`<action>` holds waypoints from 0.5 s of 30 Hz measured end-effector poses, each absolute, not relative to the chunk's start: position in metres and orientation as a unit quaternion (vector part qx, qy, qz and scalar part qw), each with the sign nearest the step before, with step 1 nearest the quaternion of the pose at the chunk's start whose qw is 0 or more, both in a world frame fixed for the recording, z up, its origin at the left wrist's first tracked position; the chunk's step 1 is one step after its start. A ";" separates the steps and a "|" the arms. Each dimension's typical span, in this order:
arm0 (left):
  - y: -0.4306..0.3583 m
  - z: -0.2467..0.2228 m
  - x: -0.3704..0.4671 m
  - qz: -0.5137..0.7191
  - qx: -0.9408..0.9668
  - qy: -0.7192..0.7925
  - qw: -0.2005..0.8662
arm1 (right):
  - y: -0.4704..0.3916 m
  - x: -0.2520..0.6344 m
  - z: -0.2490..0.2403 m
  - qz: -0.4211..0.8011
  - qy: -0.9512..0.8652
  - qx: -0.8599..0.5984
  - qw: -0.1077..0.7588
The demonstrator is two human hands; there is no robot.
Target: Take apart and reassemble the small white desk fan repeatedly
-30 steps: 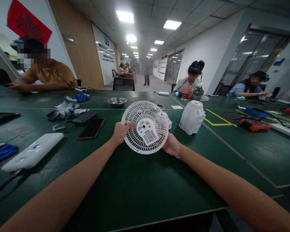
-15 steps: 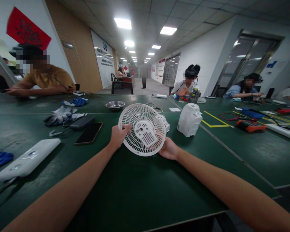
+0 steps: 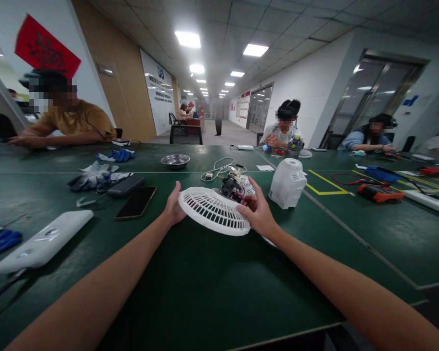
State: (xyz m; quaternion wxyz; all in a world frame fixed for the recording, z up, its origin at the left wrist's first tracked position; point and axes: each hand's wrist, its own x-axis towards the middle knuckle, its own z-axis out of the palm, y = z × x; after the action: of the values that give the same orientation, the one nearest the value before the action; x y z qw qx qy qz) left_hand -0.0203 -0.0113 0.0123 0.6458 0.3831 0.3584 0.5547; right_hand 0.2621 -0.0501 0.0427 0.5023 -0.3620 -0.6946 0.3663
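- White plastic grille (image 3: 208, 209): held between both hands above the near part of the table (image 3: 190, 292), tilted, with its slatted rim towards the viewer.
- Dark mechanism (image 3: 232, 189): on the far upper side of the grille, close to the right hand.
- Left hand (image 3: 174, 204): half open, palm inward, against the grille's left rim; whether its fingers close underneath cannot be told.
- Right hand (image 3: 261, 209): curled round the grille's right side, thumb on top by the slats, other fingers up near the mechanism.
- Pale cable (image 3: 219, 170): looped just behind the mechanism.
- White housing (image 3: 287, 183): upright on the table, to the right of the right hand and apart from it.
- Phone (image 3: 136, 203): flat, left of the left hand, near a dark case (image 3: 126, 186).
- Gloves (image 3: 95, 175): heaped beyond that case.
- Metal bowl (image 3: 175, 160): farther back, beyond the left hand.
- Orange meter (image 3: 380, 192): well off to the right, beyond the yellow tape (image 3: 331, 192).
- Person in white (image 3: 283, 131): seated across the table, behind the housing.
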 end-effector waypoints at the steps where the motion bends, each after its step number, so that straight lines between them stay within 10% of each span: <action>1: -0.012 0.014 -0.021 0.539 0.379 0.362 0.659 | -0.050 0.262 0.041 0.346 -0.709 -0.362 0.496; 15: -0.002 0.005 -0.014 0.511 0.329 0.398 0.687 | -0.032 0.274 0.037 0.142 -0.821 -0.363 0.417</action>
State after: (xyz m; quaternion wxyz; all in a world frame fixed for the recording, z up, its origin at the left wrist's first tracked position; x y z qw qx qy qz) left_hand -0.0143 -0.0017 0.0052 0.6872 0.3294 0.3979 0.5108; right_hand 0.2740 -0.0321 0.0372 0.4170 -0.3625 -0.8214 0.1417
